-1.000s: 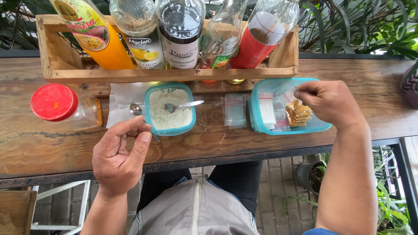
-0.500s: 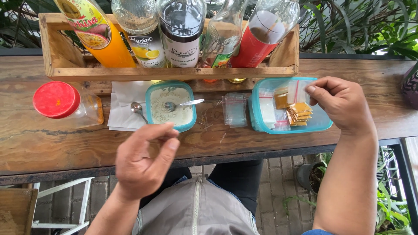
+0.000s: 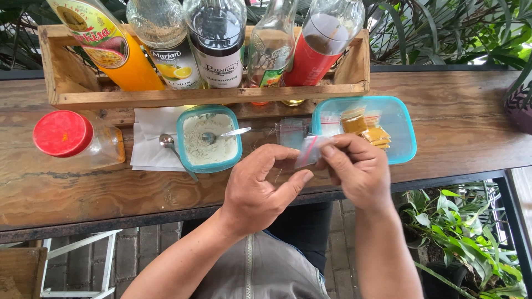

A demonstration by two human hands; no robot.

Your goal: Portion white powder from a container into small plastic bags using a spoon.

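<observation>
Two hands meet low over the near edge of the wooden table (image 3: 83, 188). Left hand (image 3: 260, 191) palm-down, fingers curled, thumb stretched right toward the other hand; loosely open, holding nothing that shows. Right hand (image 3: 357, 171) bent at the wrist, thumb and fingertips pinched on a small clear plastic bag (image 3: 307, 150) with a red strip, held just above the tabletop between the two tubs. Whether the left thumb touches the bag, cannot tell.

Just beyond the left hand: a teal tub of pale powder (image 3: 209, 138), a spoon (image 3: 221, 134) resting in it. A second spoon (image 3: 172, 149) lies on a white napkin (image 3: 147, 138) at its left. Beyond the right hand: a larger teal tub (image 3: 396, 130) with yellow-brown squares (image 3: 368, 130) and clear bags. A small stack of clear bags (image 3: 291, 130) sits between the tubs. Far left, a red-lidded jar (image 3: 75, 137) on its side.

Farther back, a wooden crate (image 3: 210, 94) holding five bottles (image 3: 213, 44). Green plants behind and at right.

Bare plank at the near left and the far right end. Brick paving below.
</observation>
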